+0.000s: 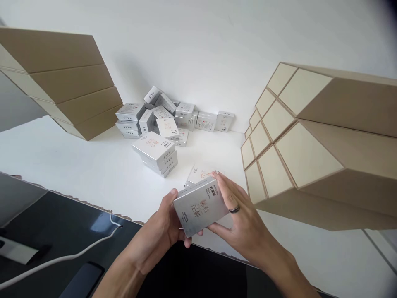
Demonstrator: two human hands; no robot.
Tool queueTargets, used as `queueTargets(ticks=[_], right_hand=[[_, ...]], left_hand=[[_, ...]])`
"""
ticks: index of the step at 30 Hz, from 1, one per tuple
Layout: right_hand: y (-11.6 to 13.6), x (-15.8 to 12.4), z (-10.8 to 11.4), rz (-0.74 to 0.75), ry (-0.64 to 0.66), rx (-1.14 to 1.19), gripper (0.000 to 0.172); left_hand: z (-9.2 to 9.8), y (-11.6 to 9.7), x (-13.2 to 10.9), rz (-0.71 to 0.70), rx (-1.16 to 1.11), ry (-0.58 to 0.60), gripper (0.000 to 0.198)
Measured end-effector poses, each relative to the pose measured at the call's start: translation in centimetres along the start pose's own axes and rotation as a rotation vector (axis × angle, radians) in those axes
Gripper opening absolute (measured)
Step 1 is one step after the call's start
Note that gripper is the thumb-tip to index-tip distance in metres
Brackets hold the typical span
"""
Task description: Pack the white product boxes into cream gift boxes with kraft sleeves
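Observation:
A small silver box [200, 207] with dark and copper-coloured print is held tilted between both hands, over the front edge of the white table. My left hand [167, 225] grips its left end, thumb on the upper edge and fingers underneath. My right hand [237, 207], with a dark ring on one finger, closes on its right end. Just behind it another silver box [200, 171] lies on the table, partly hidden by the held one. To the left of that stands a short stack of similar boxes [153, 147].
More silver boxes [167, 126] lie heaped and stacked at the back. Tall brown cartons [68, 87] are piled at the left, and a block of brown cartons with pale ends [273, 136] stands at the right. A white cable [77, 252] and dark phone-like object [83, 281] are below left.

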State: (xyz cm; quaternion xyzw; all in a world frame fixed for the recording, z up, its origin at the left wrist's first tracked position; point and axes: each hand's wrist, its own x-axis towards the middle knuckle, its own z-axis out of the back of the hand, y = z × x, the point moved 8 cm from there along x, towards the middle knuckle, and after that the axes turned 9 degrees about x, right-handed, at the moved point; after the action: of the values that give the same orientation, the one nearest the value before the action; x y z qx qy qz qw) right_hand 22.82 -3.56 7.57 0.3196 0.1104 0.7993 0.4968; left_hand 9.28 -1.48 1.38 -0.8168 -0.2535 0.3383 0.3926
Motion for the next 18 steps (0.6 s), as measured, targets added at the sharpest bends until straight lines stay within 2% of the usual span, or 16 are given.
queueTargets(ticks=[3,6,9,12,13,14,18], right_hand=[[1.0,0.7,0.8,0.101,0.039,-0.037,0.107],[1.8,1.2,1.4,0.214,0.074,-0.08,0.097],[-0.1,2.1,2.4,0.063,-0.032,-0.104,0.078],[-3.0,2.3,3.6,-0.16,-0.329,-0.023,0.052],[-3.9,2.3,3.4,-0.223,-0.382,0.014,0.047],[-4.6,2.4,2.8,-0.282,-0.371,0.052,0.044],[-6.0,3.0,-0.7,-0.431,-0.066,0.13,0.048]], left_hand=[[0.1,0.2,0.3,0.035,0.064,0.021,0.061],[0.2,0.5,0.3,0.078,0.098,0.012,0.077],[0.9,0.5,0.0,0.049,0.224,-0.064,0.081],[2.7,0.2,-0.8,-0.045,0.501,-0.276,0.065],[3.2,0.2,-1.1,-0.065,0.593,-0.339,0.06],[3.4,0.3,-1.3,-0.072,0.671,-0.381,0.056],[3.9,1.1,-1.5,-0.048,0.817,-0.419,0.049]])
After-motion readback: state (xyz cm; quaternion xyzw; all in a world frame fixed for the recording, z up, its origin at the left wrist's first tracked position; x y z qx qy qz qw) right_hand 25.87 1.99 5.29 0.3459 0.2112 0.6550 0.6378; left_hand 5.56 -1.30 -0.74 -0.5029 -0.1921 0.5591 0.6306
